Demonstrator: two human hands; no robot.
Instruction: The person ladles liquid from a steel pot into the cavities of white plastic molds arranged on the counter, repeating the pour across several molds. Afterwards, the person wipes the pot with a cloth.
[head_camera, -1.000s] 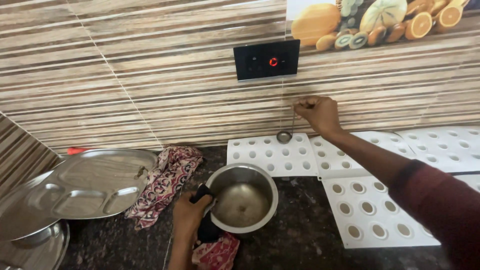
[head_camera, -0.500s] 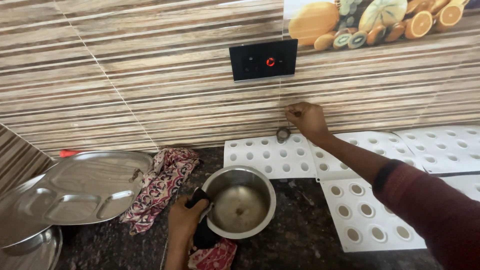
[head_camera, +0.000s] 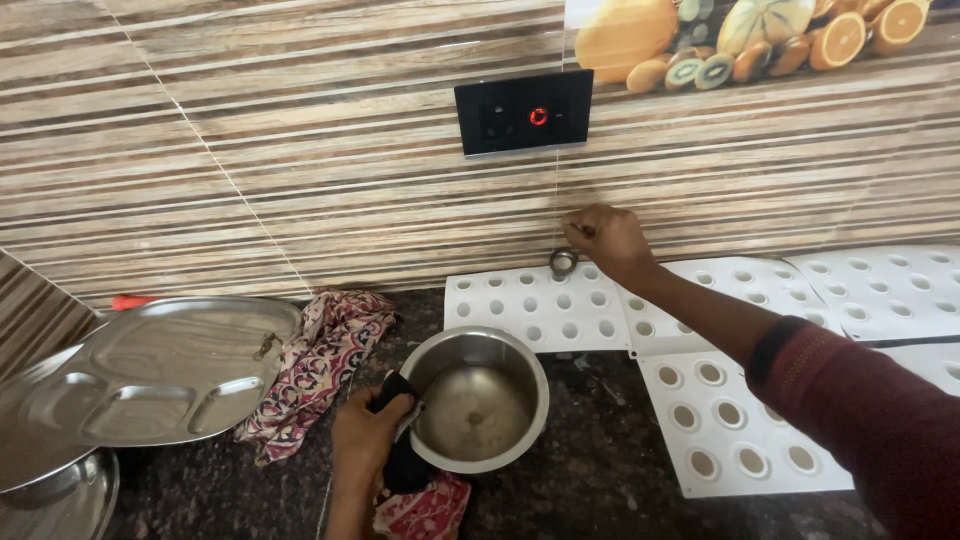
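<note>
Steel pot (head_camera: 478, 405) upright on dark counter; small metal ladle (head_camera: 563, 262) against wall.

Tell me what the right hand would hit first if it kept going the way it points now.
The right hand points toward the back wall, holding a small metal ladle. Straight on, it would probably meet the striped wall tiles first, just above the white mould tray; depth is unclear.

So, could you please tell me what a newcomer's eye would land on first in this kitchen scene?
Probably the steel pot at centre on the dark counter, its black handle gripped by the left hand. Next, the right hand at the striped wall, holding a small metal ladle above the white dimpled moulds. A steel compartment tray leans at left.
</note>
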